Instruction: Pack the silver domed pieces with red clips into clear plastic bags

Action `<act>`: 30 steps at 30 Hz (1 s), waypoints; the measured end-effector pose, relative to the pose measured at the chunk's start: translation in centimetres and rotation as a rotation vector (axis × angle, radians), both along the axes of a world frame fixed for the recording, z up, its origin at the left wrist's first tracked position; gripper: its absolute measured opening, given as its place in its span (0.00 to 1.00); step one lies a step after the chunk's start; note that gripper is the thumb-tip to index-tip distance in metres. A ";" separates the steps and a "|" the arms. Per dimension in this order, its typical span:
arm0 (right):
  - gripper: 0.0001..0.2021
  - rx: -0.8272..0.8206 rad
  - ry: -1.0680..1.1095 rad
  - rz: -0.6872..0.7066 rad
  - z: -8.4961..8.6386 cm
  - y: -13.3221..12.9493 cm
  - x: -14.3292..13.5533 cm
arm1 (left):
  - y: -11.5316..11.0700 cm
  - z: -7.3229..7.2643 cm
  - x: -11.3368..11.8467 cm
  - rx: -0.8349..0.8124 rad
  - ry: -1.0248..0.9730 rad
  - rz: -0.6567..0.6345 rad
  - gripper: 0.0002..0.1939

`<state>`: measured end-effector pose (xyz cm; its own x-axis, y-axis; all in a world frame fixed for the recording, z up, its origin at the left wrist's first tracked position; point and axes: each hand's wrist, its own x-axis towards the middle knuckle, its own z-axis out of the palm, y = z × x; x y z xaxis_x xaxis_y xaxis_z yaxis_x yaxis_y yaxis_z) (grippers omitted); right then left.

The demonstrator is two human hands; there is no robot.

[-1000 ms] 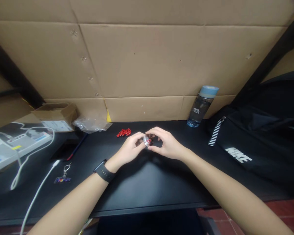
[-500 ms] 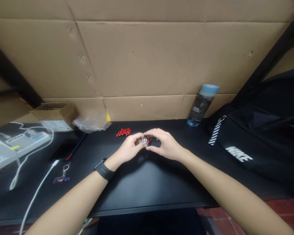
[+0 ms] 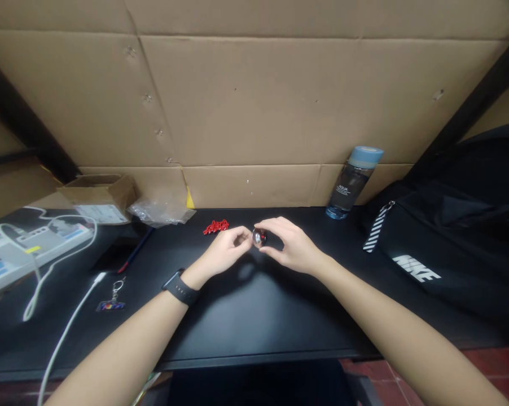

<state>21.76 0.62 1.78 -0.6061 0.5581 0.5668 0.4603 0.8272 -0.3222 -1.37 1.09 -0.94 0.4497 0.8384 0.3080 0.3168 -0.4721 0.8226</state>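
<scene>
My right hand (image 3: pixel 290 243) grips a small, shiny, dark round metallic object (image 3: pixel 260 237) with red showing on it, between thumb and fingers. At the object's left edge, my left hand (image 3: pixel 229 248) has its thumb and fingers pinched together. What sits between those fingertips, if anything, is too small to make out. Both hands are held over the black table (image 3: pixel 237 321). A black watch (image 3: pixel 180 286) is on my left wrist. Just beyond my left hand lies a tangled, bright red, cord-like bundle (image 3: pixel 216 226).
A water bottle (image 3: pixel 348 183) with a blue cap stands back right, beside a black bag (image 3: pixel 444 242). On the left are a power strip (image 3: pixel 34 256) with white cables, a keychain (image 3: pixel 112 305), a cardboard box (image 3: pixel 100 197) and a clear plastic bag (image 3: pixel 161 211). A cardboard wall (image 3: pixel 254 113) closes the back.
My left fingers have drawn slightly away from the round object, which has turned and now rests mainly in my right hand. The view has shifted slightly.
</scene>
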 end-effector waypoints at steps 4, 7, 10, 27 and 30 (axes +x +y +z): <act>0.22 0.026 -0.056 -0.043 -0.3 0.1 -0.3 | 0.1 0.5 0.0 0.188 0.178 0.083 0.06; 0.22 0.046 -0.063 -0.070 -0.5 0.4 -0.3 | 0.0 0.4 0.2 0.303 0.286 0.119 0.06; 0.22 0.106 0.000 -0.106 -0.3 0.8 0.3 | 0.0 0.3 -0.2 0.334 0.377 0.140 0.05; 0.21 0.132 -0.014 -0.345 0.3 4.2 4.6 | 3.4 0.1 -6.5 0.161 0.816 0.679 0.14; 0.21 0.130 -0.016 -0.359 0.2 4.7 5.1 | 3.3 0.0 -6.0 0.212 0.864 0.741 0.14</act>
